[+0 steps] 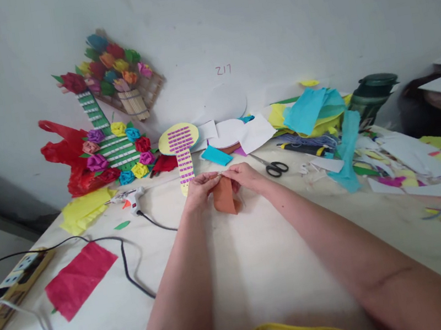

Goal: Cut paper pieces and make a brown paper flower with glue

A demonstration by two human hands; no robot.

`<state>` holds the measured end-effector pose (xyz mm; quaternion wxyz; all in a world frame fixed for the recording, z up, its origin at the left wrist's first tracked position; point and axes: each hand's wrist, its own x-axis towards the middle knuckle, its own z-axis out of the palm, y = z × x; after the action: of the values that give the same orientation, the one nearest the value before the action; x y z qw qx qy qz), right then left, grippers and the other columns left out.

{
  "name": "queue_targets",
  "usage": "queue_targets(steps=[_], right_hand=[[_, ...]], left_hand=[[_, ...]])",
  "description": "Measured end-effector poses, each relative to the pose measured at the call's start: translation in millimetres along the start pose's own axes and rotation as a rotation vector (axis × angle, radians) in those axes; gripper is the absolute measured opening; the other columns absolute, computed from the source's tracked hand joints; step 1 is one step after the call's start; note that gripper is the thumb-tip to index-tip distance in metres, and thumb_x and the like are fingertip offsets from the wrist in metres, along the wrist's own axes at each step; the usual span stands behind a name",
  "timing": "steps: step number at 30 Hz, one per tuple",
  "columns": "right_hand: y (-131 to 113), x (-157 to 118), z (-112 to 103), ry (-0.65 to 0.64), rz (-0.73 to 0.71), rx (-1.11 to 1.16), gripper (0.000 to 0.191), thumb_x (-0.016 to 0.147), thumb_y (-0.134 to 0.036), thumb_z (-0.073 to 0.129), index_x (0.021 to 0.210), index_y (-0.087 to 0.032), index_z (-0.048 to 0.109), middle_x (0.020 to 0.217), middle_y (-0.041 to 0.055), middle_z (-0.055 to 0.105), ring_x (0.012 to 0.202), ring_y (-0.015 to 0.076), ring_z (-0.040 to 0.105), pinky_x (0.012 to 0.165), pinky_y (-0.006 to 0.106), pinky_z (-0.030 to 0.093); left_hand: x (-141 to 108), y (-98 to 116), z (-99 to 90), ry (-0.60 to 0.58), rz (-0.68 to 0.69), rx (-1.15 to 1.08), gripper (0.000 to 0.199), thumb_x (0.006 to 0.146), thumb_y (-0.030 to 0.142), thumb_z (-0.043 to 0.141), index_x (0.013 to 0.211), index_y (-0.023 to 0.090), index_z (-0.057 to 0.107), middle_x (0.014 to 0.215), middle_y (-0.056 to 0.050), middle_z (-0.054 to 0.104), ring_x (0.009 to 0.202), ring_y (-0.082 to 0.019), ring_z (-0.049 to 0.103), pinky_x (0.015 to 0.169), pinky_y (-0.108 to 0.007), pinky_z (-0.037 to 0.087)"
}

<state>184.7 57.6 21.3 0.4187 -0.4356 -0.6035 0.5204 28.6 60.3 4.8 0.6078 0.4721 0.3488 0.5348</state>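
Observation:
An orange-brown piece of crepe paper (pixel 224 198) hangs between my hands above the table, its lower end curling. My left hand (pixel 204 187) pinches its top edge from the left. From the right, my right hand (pixel 244 178) pinches the same edge, and the fingertips of both hands nearly meet. Just beyond my left hand lies a yellow paper piece (pixel 178 138) with a round head and a stem, crossed by purple strips. Black-handled scissors (pixel 277 168) rest to the right of my right hand. A folded blue paper (pixel 217 155) lies behind my hands.
A white glue gun (pixel 133 199) with a black cord lies at left, near a red crepe sheet (pixel 82 279) and a power strip (pixel 17 281). Paper-flower decorations (pixel 116 142) stand against the wall. Paper scraps (pixel 416 162) and a dark green bottle (pixel 373 99) occupy the right side.

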Motion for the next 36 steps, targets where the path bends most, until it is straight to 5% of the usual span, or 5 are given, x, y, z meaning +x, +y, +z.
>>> queue_targets(steps=[10, 19, 36], right_hand=[[4.0, 1.5, 4.0, 0.058, -0.049, -0.060, 0.025, 0.079, -0.033, 0.053, 0.059, -0.018, 0.049, 0.044, -0.0042, 0.050, 0.039, 0.0108, 0.049, 0.041, 0.024, 0.040], [4.7, 1.7, 3.6, 0.060, -0.050, -0.086, 0.023, 0.078, -0.031, 0.053, 0.060, -0.018, 0.050, 0.043, -0.0048, 0.050, 0.039, 0.0099, 0.049, 0.040, 0.022, 0.040], [1.9, -0.2, 3.5, 0.058, -0.048, -0.085, 0.023, 0.077, -0.032, 0.055, 0.059, -0.018, 0.050, 0.044, -0.0038, 0.051, 0.041, 0.0097, 0.049, 0.042, 0.022, 0.040]], left_hand=[[1.0, -1.1, 0.1, 0.016, -0.068, -0.094, 0.033, 0.050, 0.020, 0.079, 0.080, 0.012, 0.068, 0.069, -0.005, 0.068, 0.062, -0.013, 0.061, 0.060, -0.023, 0.047], [-0.9, -0.5, -2.7, -0.083, -0.079, 0.025, 0.033, 0.054, 0.027, 0.077, 0.083, 0.012, 0.070, 0.075, -0.008, 0.069, 0.062, -0.014, 0.061, 0.059, -0.024, 0.045], [-0.5, -2.9, -5.4, -0.061, -0.090, 0.029, 0.029, 0.050, 0.028, 0.079, 0.070, 0.012, 0.066, 0.066, -0.005, 0.067, 0.055, -0.013, 0.058, 0.055, -0.025, 0.045]])
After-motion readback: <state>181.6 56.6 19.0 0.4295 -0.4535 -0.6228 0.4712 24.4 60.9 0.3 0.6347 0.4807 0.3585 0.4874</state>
